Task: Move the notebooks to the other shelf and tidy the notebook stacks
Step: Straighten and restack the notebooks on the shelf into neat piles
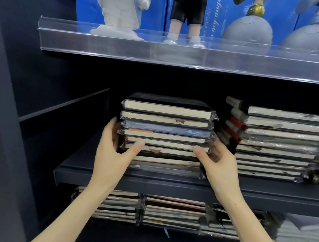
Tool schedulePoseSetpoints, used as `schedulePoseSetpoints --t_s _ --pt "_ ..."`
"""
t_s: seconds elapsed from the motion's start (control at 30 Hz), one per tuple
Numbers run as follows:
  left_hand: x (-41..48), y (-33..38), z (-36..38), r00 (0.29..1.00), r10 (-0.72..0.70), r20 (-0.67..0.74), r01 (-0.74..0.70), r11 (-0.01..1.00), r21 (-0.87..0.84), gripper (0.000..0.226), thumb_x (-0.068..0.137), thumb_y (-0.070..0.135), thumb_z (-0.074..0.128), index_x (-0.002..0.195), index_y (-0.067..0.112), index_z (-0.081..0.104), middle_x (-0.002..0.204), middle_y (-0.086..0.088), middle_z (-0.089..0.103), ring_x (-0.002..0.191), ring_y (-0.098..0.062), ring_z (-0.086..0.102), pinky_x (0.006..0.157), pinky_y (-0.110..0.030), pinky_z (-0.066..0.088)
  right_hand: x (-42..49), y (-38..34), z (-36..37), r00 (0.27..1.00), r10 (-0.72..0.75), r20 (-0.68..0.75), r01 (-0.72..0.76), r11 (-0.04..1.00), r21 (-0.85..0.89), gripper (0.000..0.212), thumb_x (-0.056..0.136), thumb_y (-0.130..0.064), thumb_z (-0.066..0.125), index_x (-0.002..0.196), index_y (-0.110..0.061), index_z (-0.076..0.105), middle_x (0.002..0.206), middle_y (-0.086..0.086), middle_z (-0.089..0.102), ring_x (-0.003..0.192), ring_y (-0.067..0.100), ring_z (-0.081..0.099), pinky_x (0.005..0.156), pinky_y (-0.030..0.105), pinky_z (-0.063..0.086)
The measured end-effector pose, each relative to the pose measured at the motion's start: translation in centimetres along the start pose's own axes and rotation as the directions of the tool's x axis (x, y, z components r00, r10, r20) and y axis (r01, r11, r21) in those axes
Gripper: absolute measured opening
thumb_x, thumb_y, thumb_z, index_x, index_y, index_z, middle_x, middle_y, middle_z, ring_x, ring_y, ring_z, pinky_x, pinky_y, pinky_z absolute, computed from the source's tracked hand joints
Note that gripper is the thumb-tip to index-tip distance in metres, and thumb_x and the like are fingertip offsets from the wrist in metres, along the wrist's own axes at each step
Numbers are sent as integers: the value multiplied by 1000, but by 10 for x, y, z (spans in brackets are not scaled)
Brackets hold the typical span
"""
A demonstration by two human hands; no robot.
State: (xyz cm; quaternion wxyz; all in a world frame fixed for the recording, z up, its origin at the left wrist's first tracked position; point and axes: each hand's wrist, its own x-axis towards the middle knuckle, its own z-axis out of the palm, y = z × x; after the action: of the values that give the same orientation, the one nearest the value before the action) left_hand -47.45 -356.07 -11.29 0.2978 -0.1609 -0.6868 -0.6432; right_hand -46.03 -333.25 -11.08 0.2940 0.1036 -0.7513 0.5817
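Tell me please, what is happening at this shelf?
A person grips the notebook stack on the middle shelf from both sides: the left hand at its left edge, the right hand at its right edge, thumbs on the front. A second stack stands to its right, and more notebooks lie on the shelf below.

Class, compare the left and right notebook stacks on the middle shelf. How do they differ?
The left stack is gripped at its sides by the left hand and right hand; the right stack is untouched. The left stack shows mostly page edges; the right stack also shows red and white spines. Both are plastic-wrapped.
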Motion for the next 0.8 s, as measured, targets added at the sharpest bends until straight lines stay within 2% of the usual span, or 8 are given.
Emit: schedulePoseSetpoints --t_s 0.07,0.17,0.3,0.37,0.43,0.53,0.63,0.8 --pt "8 7 3 998 3 60 -2 1000 -23 62 90 49 54 144 27 33 133 19 52 124 3 47 104 -22 38 1 0 2 1000 15 -7 -15 1000 8 43 91 -29 59 132 -21 52 114 -22 60 108 -12 55 92 6 42" --pt "20 8 8 999 6 37 -7 1000 7 52 97 43 32 144 22 36 129 13 54 118 5 49 105 -22 38 4 0 0 999 44 12 -45 998 41 39 94 -29 51 133 -21 50 115 -25 57 107 -16 52 90 3 40" --pt "24 4 9 998 62 18 -63 996 70 55 94 44 30 137 12 45 115 11 60 102 14 54 88 -7 42 6 1 -3 999 49 23 -50 997 52 45 96 -27 49 139 -17 44 131 -13 54 118 -7 49 96 5 38" --pt "25 1 10 997 72 14 -73 994 84 57 93 45 28 137 12 45 112 17 59 99 16 53 83 -3 40 7 1 -1 997 58 41 -61 996 63 50 96 -29 47 144 -15 39 140 -9 48 126 0 45 105 13 35" --pt "25 -1 11 998 56 1 -56 996 72 56 95 44 26 139 13 42 118 10 60 106 11 53 88 -5 41 8 2 1 996 61 67 -65 996 55 52 97 -31 45 145 -14 36 144 -6 44 132 4 40 110 18 32" --pt "26 -2 13 1000 16 7 -16 999 40 49 100 40 25 139 15 42 122 9 58 114 1 52 96 -10 40 8 4 1 995 58 80 -61 997 44 53 97 -30 44 146 -14 33 146 -6 41 131 1 37 100 6 30" --pt "27 -2 15 999 41 -24 -39 996 82 48 100 38 25 136 14 46 112 22 57 109 6 53 96 -12 40 8 5 -1 996 37 84 -42 997 59 58 96 -28 47 149 -14 29 150 -6 37 134 3 37 103 7 32" --pt "27 -8 16 997 49 -52 -45 996 78 53 98 42 25 137 11 44 109 20 57 106 4 54 88 -3 39 9 5 -2 996 28 90 -35 996 80 58 96 -24 50 149 -15 29 149 -4 39 133 3 39 102 7 33"
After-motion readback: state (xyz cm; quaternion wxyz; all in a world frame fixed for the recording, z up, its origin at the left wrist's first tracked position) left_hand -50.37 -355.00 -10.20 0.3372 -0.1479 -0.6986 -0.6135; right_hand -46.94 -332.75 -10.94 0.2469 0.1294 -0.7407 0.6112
